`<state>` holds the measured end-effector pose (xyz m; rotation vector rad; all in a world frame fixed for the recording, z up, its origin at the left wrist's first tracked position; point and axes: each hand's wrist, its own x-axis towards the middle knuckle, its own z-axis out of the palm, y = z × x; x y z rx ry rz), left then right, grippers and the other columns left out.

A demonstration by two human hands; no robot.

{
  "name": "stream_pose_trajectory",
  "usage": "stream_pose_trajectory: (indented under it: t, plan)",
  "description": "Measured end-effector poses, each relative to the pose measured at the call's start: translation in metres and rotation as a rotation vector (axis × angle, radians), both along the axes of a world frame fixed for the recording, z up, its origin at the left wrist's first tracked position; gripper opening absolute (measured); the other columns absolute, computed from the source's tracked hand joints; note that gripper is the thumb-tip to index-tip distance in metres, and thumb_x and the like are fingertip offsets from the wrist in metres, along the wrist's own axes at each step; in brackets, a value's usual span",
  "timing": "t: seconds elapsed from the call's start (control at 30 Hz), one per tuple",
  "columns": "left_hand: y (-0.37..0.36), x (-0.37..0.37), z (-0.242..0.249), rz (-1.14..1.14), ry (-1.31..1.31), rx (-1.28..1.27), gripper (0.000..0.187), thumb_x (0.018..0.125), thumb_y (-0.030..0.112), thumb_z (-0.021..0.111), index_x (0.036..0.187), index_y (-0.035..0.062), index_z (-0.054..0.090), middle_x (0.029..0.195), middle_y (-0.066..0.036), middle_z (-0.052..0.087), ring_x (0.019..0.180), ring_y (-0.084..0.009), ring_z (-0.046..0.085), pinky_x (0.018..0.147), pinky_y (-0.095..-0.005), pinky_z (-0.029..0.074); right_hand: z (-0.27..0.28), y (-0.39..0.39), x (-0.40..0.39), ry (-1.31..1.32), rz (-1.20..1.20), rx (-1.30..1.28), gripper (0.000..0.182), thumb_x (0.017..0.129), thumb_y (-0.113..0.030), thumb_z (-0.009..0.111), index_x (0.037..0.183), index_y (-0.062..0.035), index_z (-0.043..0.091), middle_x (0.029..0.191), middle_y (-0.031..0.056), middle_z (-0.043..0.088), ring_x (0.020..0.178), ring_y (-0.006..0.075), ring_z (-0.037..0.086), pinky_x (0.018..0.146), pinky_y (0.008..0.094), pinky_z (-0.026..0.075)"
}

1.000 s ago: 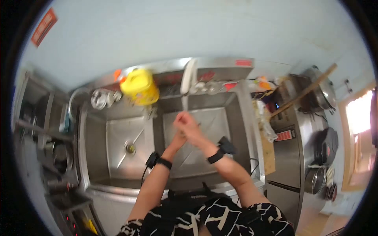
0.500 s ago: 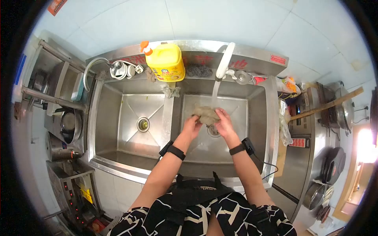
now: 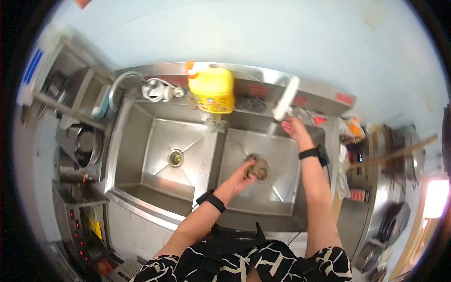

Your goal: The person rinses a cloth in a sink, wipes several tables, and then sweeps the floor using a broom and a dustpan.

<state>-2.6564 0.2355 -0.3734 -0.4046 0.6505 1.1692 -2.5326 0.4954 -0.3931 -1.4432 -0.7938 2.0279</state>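
My left hand (image 3: 245, 175) is closed around a wet brown-grey cloth (image 3: 259, 168), low in the right sink basin (image 3: 235, 197), over the drain. My right hand (image 3: 295, 128) is up at the white faucet (image 3: 286, 98), its fingers curled at the handle beside the spout's base. The handle itself is mostly covered and the fingers are slightly blurred. A short pale streak of water shows below the spout. Both wrists wear black straps.
Left of the right basin lies a second steel basin (image 3: 155, 162). On the back ledge stand a yellow detergent jug (image 3: 213, 91), a dark scouring pad (image 3: 251, 103) and a curved tap (image 3: 123, 79). Shelves with pans (image 3: 87, 145) flank the left; a wooden stick (image 3: 394, 152) juts out right.
My right hand has left the cloth and moved up and right to the faucet. My left hand, still holding the cloth, sits lower over the drain. The view has shifted.
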Motion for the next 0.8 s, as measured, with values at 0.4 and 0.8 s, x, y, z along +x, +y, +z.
stream_pose_trajectory:
  t: [0.4,0.8]
  plan:
    - [-0.025,-0.001,0.028,0.205,-0.104,0.234,0.022,0.076,0.026,0.062,0.088,0.0091,0.054,0.076,-0.001,0.05,0.062,-0.0058,0.045,0.041,-0.0136,0.032,0.007,-0.181,0.014,0.33,0.626,0.174,0.052,0.088,-0.038,0.035,0.131,-0.014,0.019,0.131,0.0074,0.028,0.117,0.0215,0.032,0.093,0.0333,0.03]
    - [-0.074,0.029,0.058,-0.21,-0.257,0.328,0.013,0.079,0.019,0.056,0.08,0.0073,0.05,0.063,0.005,0.046,0.05,0.0,0.041,0.034,-0.0108,0.025,0.069,-0.243,0.008,0.2,0.37,0.249,0.026,0.082,-0.01,0.047,0.107,-0.0084,0.044,0.084,0.0041,0.051,0.07,0.0122,0.05,0.058,0.024,0.045]
